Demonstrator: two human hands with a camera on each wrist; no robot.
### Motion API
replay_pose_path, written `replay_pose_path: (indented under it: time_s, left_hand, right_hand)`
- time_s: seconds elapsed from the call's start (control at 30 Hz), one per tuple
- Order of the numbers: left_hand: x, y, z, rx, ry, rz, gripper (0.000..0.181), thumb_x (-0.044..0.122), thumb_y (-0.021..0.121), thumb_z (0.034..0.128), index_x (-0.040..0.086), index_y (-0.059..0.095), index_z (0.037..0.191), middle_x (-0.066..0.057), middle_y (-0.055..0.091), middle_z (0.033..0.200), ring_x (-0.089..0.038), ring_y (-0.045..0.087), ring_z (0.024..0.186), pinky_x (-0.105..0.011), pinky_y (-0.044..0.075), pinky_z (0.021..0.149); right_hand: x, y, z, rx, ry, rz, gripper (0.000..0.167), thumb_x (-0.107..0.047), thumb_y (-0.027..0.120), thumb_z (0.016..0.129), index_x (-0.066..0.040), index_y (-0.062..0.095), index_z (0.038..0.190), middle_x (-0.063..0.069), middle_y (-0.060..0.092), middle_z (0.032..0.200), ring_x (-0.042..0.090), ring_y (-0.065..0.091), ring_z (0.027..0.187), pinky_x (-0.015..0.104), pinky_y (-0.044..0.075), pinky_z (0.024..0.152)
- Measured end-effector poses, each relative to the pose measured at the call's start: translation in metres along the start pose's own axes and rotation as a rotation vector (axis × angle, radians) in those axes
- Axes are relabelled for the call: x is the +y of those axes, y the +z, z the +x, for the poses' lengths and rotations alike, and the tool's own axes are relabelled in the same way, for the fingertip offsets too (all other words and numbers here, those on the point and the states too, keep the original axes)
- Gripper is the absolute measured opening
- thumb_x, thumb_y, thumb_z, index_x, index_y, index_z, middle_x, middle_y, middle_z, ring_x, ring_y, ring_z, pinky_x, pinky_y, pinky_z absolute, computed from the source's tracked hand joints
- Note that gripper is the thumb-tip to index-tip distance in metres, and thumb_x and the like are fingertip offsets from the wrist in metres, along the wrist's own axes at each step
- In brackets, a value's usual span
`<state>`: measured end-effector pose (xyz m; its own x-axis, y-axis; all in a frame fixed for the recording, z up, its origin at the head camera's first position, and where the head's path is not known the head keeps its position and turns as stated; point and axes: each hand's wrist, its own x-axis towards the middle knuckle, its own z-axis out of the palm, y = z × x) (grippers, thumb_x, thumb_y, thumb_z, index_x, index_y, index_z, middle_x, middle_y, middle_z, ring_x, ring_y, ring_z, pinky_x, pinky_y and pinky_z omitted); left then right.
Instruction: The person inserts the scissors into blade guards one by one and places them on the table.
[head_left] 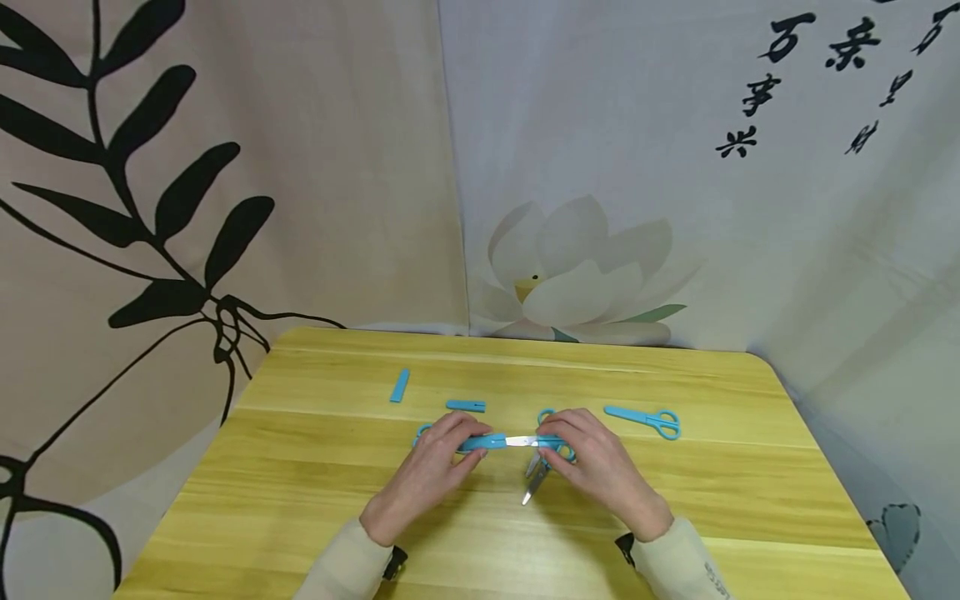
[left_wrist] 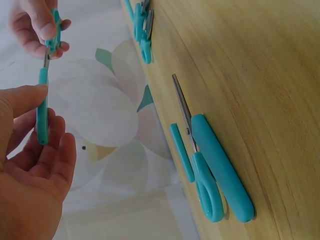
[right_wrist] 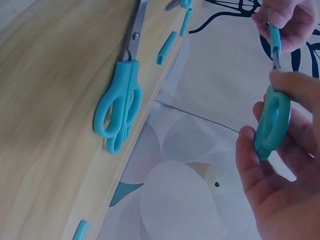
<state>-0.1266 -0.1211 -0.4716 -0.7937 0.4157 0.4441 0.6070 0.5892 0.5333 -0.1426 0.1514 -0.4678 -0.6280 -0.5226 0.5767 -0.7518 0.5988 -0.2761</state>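
Above the table, scissors crosswise, blades leftward into a sheath, left hand gripping it, right hand the handles.

Left grip and right grip close together, fingers curled, wrists angled inward

I see one pair of blue-handled scissors closed and roughly level above the desk, its handles held in the right grip. The silver blades run partway into a slim blue sheath that the left grip pinches; I can see bare metal between sheath and handles.
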Motion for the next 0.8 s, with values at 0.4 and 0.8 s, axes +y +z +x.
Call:
replay_pose_path:
  time_s: [0.4,0.8]
  left_hand:
    - [-0.0025,0.0019,0.0003,0.023,0.066,0.035,0.025,0.01,0.085,0.0874,0.013,0.077,0.111,0.001,0.066,0.111,-0.015,0.063,0.099,-0.035,0.056,0.081]
    - [-0.0043,0.0017,0.0024,0.02,0.11,-0.003,0.026,0.01,0.083,0.0895,0.013,0.075,0.115,0.004,0.07,0.108,-0.012,0.067,0.094,-0.029,0.058,0.078]
  right_hand:
    - [-0.0058,0.0001,0.0027,-0.006,0.0,-0.008,0.028,-0.014,0.092,0.078,-0.012,0.075,0.101,-0.001,0.071,0.109,0.021,0.065,0.104,0.039,0.059,0.085]
    - [-0.0093,0.0027,0.0081,-0.006,-0.006,0.022,0.027,-0.015,0.091,0.08,-0.011,0.076,0.102,-0.003,0.07,0.108,0.019,0.064,0.104,0.038,0.059,0.086]
